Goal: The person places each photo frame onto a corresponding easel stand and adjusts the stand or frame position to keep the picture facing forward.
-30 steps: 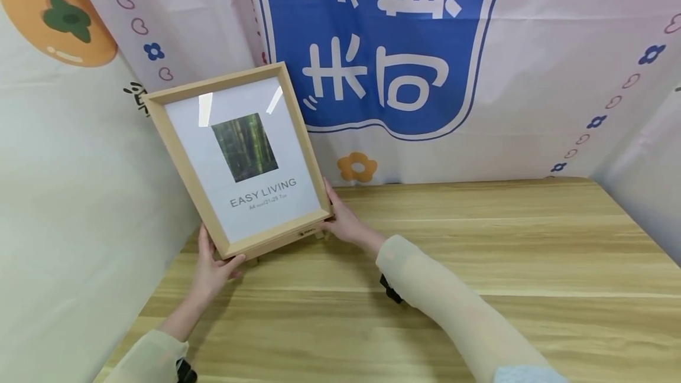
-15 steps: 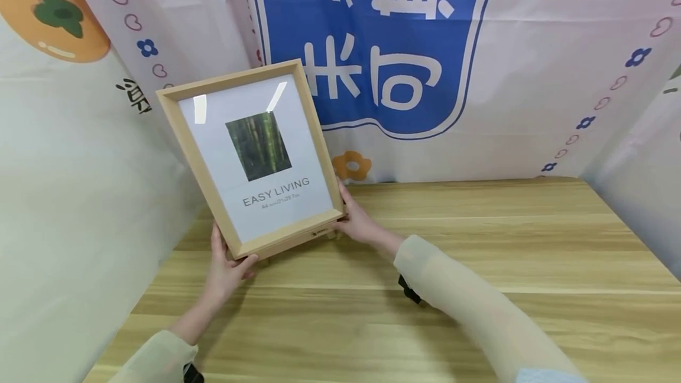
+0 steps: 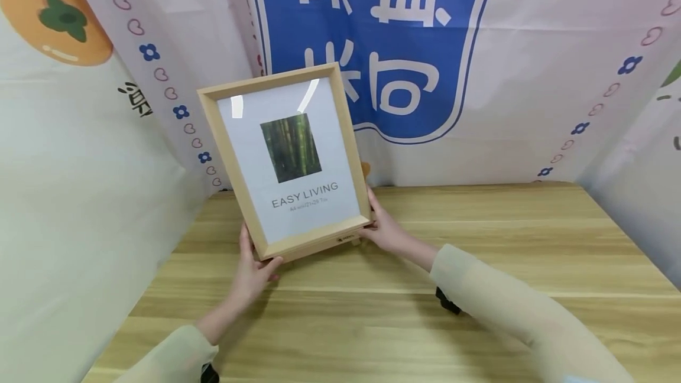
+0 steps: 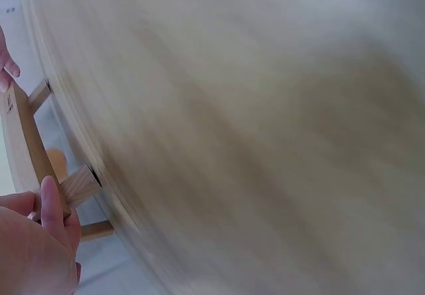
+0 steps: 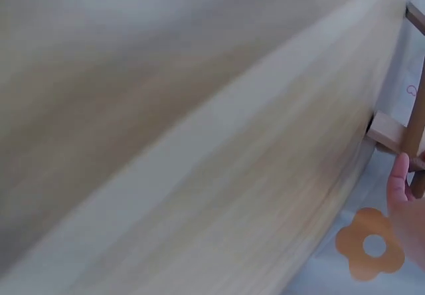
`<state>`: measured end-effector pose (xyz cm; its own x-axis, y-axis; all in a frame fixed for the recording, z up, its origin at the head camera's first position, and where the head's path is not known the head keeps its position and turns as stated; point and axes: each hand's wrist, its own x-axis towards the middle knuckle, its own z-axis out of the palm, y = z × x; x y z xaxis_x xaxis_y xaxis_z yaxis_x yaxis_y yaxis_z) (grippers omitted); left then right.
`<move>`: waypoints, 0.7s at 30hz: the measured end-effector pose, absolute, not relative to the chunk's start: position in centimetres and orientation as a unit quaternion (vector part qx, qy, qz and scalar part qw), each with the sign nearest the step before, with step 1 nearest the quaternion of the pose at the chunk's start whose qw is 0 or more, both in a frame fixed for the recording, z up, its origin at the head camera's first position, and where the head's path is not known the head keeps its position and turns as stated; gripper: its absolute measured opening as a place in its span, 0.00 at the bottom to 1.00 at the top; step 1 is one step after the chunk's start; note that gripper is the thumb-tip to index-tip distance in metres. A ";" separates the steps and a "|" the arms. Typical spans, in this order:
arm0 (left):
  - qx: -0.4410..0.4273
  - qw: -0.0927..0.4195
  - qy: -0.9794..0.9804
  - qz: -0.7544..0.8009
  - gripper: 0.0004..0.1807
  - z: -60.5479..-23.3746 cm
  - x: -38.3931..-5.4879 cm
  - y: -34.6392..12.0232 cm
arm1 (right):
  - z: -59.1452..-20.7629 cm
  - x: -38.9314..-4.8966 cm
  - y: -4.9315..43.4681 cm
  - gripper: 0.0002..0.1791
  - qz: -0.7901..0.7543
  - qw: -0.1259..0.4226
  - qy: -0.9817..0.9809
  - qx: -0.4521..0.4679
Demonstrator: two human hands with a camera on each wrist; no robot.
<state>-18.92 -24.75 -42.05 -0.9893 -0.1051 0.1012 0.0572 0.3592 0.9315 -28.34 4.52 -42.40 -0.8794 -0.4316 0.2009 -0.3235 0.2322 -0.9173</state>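
A light wooden picture frame (image 3: 348,135) leans back, tilted slightly to the left, around a white sheet with a bamboo picture and the words EASY LIVING. It sits on a low wooden stand (image 3: 319,246), whose short legs (image 4: 81,185) reach the table in the left wrist view. My left hand (image 3: 251,276) grips the lower left corner, thumb in front. At the lower right corner, my right hand (image 3: 388,232) holds on, with its fingers partly behind the wood. In the right wrist view, only part of that right hand (image 5: 404,208) shows, next to a stand leg (image 5: 387,130).
The wood-grain table (image 3: 479,241) spreads out in front and to the right. Behind it hangs a printed cloth (image 3: 521,105) with a blue panel, and more cloth (image 3: 80,194) walls off the left side.
Both hands have shifted the picture frame and its stand to the right along the table. It covers more of the blue panel and the orange flower behind. Their hold looks the same.
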 end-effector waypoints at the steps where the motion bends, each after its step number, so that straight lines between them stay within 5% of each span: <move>1: 0.013 0.069 -0.821 -0.567 0.64 -42.1 -19.0 -24.4 | -42.4 -28.1 4.9 0.60 -0.570 0.045 0.786 -0.235; 21: -0.056 0.036 -0.816 -0.575 0.62 -42.6 -21.0 -17.3 | -42.6 -24.8 13.5 0.62 -0.584 0.013 0.794 -0.167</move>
